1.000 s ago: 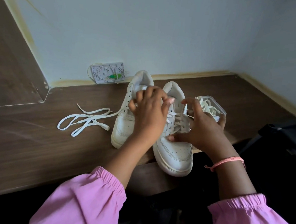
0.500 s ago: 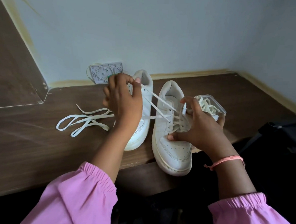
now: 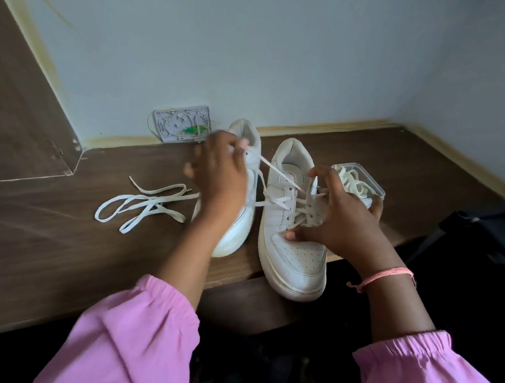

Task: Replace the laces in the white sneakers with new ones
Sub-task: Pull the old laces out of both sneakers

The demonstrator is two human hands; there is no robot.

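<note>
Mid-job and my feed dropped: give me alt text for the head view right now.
The left hand pinches a lace end pulled taut from the right sneaker, which the right hand holds at its eyelets. The left sneaker stands beside it on a wooden desk, with a loose lace to its left and a clear box of laces behind the right hand.
</note>
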